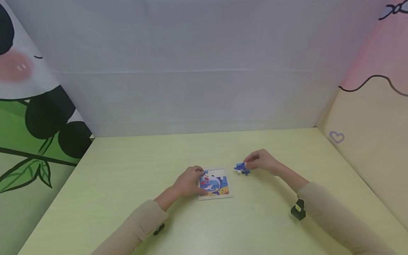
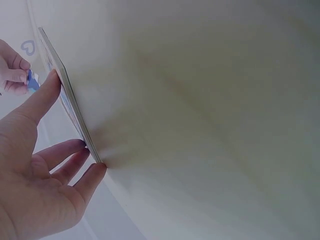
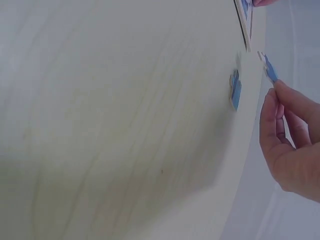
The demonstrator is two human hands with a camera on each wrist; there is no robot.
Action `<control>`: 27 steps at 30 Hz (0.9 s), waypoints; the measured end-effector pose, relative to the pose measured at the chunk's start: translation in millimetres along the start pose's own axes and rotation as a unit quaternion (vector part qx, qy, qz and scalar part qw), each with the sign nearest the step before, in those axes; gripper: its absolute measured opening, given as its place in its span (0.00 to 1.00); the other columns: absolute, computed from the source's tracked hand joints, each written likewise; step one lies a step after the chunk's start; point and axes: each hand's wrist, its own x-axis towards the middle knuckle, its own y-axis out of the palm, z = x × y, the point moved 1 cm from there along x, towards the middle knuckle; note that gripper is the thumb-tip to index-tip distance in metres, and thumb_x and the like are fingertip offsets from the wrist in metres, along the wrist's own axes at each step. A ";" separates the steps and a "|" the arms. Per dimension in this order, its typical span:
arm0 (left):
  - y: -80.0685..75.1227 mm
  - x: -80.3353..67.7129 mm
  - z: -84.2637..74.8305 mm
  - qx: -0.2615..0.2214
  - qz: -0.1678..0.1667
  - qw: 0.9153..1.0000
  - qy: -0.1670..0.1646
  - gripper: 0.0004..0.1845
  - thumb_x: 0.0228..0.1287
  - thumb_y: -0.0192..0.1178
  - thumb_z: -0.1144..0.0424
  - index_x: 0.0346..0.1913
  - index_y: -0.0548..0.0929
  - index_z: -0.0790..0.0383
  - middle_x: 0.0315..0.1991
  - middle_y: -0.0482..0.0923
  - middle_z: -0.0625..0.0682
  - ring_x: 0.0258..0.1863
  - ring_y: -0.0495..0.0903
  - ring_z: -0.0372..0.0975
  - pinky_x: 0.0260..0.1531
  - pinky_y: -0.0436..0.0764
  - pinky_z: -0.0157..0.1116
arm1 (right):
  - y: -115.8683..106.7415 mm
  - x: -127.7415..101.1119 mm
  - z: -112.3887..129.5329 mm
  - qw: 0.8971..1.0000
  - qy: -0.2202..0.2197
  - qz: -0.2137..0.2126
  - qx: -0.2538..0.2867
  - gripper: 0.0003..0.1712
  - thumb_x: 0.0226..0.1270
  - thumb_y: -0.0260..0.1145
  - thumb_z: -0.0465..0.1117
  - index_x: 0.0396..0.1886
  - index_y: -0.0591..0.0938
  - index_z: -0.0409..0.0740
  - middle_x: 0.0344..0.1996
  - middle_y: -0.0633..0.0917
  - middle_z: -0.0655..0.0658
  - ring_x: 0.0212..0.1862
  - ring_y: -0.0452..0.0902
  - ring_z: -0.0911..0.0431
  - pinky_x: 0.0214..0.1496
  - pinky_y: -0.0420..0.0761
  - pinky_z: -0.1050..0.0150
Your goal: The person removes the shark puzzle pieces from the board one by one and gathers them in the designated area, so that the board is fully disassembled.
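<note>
A small square puzzle board (image 1: 216, 184) with a blue and orange picture lies flat on the pale green table (image 1: 127, 170). My left hand (image 1: 198, 178) rests against the board's left edge, fingers fairly straight; in the left wrist view the thumb and fingers (image 2: 75, 160) touch the edge of the board (image 2: 70, 102). To the right of the board, my right hand (image 1: 248, 165) pinches a blue puzzle piece (image 1: 239, 167) just above the table. The right wrist view shows that held piece (image 3: 270, 69) at my fingertips and a second blue piece (image 3: 235, 90) lying on the table beneath it.
White and patterned panels wall in the table at the back, left and right. Small black camera mounts (image 1: 298, 209) sit on both sleeves. Bare tabletop stretches all round the board.
</note>
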 end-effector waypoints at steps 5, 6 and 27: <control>0.7 -0.1 1.2 0.002 0.002 1.000 -0.004 0.39 0.43 0.71 0.49 0.55 0.74 0.72 0.54 0.70 0.56 0.55 0.67 0.50 0.55 0.69 0.44 | -19.1 -8.4 -11.4 1.000 0.006 0.006 0.000 0.15 0.56 0.64 0.34 0.42 0.80 0.28 0.36 0.83 0.42 0.37 0.79 0.55 0.45 0.79 0.59; 0.8 -0.1 1.5 0.001 0.003 1.000 -0.004 0.39 0.43 0.71 0.49 0.55 0.74 0.72 0.54 0.70 0.56 0.55 0.67 0.49 0.55 0.69 0.44 | -22.6 -10.0 -13.6 1.000 0.009 0.005 0.001 0.15 0.56 0.64 0.34 0.42 0.79 0.28 0.36 0.83 0.41 0.37 0.79 0.55 0.45 0.79 0.59; -2.3 -1.7 -1.3 0.001 -0.002 1.000 0.010 0.37 0.43 0.71 0.51 0.53 0.75 0.74 0.54 0.71 0.58 0.54 0.68 0.50 0.56 0.68 0.43 | -42.6 -14.7 -37.2 0.998 0.041 -0.025 -0.044 0.16 0.53 0.67 0.34 0.40 0.81 0.27 0.34 0.84 0.39 0.32 0.77 0.60 0.35 0.78 0.68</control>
